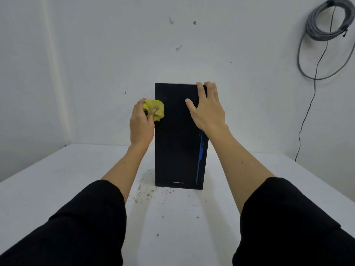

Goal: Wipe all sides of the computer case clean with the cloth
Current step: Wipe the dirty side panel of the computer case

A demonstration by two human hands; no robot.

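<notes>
The tall black box-shaped computer case (178,143) with a blue stripe stands upright on the white table (57,189), its front panel facing the camera. The right hand (206,110) lies flat with fingers straight against the upper right of that panel, fingertips hooked over the top edge, apparently to steady the case (it looks easy to tip). The left hand (142,121) grips a bunched yellow cloth (154,109) against the case's left edge, likely to wipe the left side.
</notes>
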